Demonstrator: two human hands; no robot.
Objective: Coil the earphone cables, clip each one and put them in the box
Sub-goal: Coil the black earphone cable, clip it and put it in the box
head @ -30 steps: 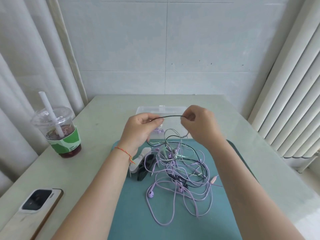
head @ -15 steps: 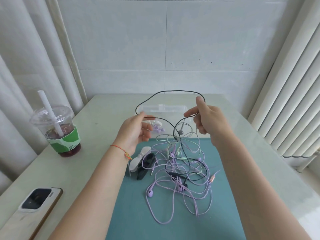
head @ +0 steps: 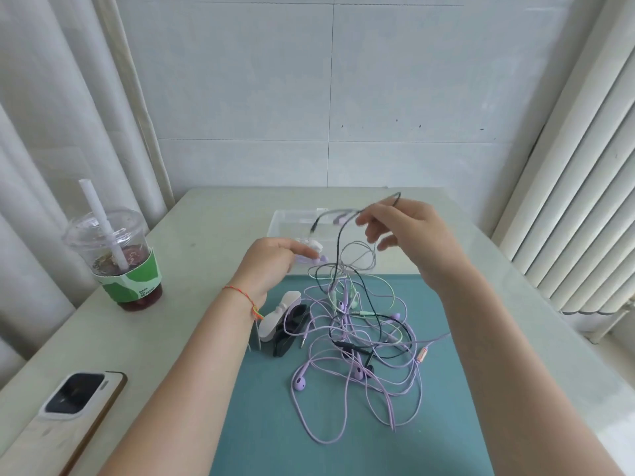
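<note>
Head view. Right hand (head: 410, 235) raised at 1 o'clock of the tangle, grip pinched on black earphone cable (head: 338, 242); plug end dangling over clear box (head: 292, 225). Half a second earlier: cable stretched in a wide loop between both hands; now released by left hand (head: 271, 266), fingers relaxed, holding nothing. Purple earphones (head: 357, 352) heaped on teal mat (head: 268, 424) at 6 o'clock of box. White clip (head: 276, 316) and black clip (head: 292, 326) at 9 o'clock of heap. Drink cup (head: 120, 259) and phone (head: 68, 410) on desk (head: 192, 304), unmoved.
</note>
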